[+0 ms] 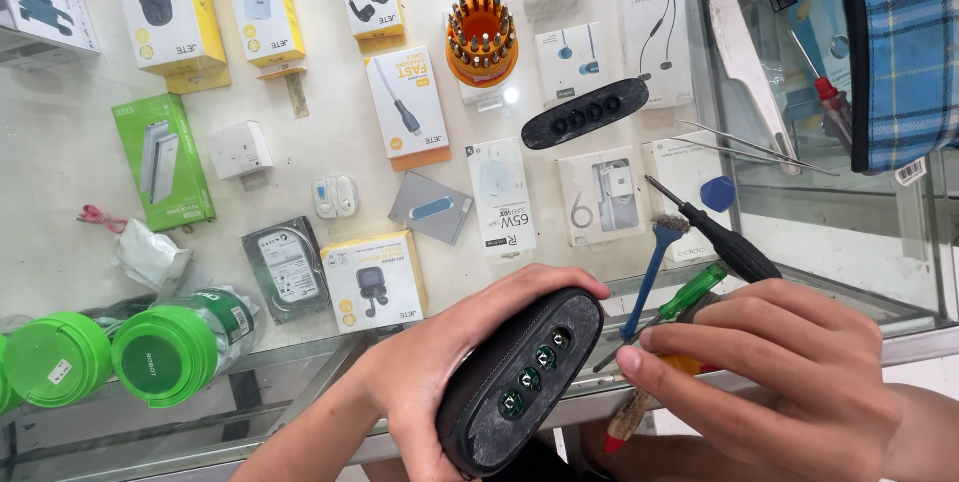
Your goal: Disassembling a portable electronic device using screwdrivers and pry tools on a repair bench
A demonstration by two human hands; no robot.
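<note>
My left hand [440,362] grips a black oval speaker [519,377] with a row of green-lit round holes along its bare top face. My right hand [769,362] hovers just right of the speaker, fingers curled, fingertips close to its edge, with an orange-handled tool partly under the palm. A detached black button strip [584,112] with several round holes lies on the glass counter farther back. A black-handled screwdriver [724,237], a green-handled screwdriver [689,292] and a blue brush [649,272] lie just beyond my right hand.
An orange round holder of screwdriver bits [481,37] stands at the back. Metal tweezers [754,147] lie right. Boxed earphones and chargers show under the glass [80,162]. A hard drive [287,267] and green round speakers [165,347] sit left. Blue plaid cloth [904,42] hangs top right.
</note>
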